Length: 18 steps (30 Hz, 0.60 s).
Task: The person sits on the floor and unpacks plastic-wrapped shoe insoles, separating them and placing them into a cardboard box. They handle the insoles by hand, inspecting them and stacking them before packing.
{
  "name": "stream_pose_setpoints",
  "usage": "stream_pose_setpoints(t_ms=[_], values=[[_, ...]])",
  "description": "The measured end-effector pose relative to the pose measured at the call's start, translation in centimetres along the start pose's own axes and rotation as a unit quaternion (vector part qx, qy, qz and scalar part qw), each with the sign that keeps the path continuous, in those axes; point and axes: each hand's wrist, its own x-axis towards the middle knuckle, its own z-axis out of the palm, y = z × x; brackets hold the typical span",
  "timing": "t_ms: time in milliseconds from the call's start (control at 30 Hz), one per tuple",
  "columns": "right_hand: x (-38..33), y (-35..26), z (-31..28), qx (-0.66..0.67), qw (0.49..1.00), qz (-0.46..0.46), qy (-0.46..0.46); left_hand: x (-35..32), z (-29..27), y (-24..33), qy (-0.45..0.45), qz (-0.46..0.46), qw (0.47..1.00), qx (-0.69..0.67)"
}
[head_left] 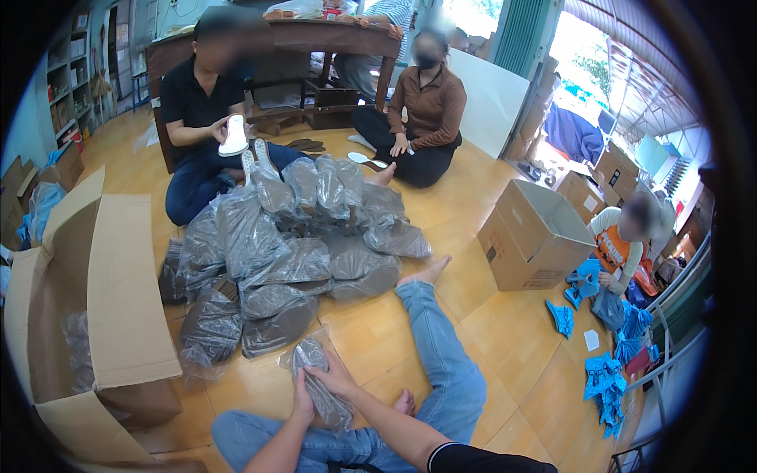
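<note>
Just above my lap I hold a clear plastic bag of grey-brown shoe soles [330, 404]. My left hand [301, 397] is closed on its left edge, and my right hand [337, 377] grips it from the right and top. Loose plastic sticks out past its far end. Right beyond my hands, a big heap of similar bagged soles [272, 256] lies on the floor. At my left stands an open cardboard box [130, 292] with its flaps up; some clear plastic-wrapped goods [76, 347] show inside it.
My bent legs in jeans [449, 370] frame the floor before me. Two people sit beyond the heap, one holding a white sole [234, 135]. On the right are another open carton [512, 248], bundles of blue pieces [605, 386] and a third person. A wooden table [331, 35] stands behind.
</note>
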Motion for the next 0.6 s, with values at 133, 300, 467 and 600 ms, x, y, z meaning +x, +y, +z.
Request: stream_pose_setpoints(t_ms=[133, 300, 467, 600], values=[[-1.3, -1.4, 0.1, 0.073, 0.994, 0.072, 0.034, 0.4, 0.1, -0.4, 0.029, 0.084, 0.996, 0.032], [-4.2, -2.9, -0.8, 0.275, 0.953, 0.123, 0.03, -0.2, 1.6, 0.0, 0.035, 0.151, 0.981, 0.119], [-6.1, -3.6, -0.3, 0.218, 0.962, 0.153, 0.058, -2.2, 4.0, 1.1, 0.02, 0.155, 0.975, 0.161], [-6.2, -3.5, -0.1, 0.213, 0.963, 0.154, 0.064, -2.7, 4.2, 1.7, 0.022, 0.111, 0.988, 0.109]])
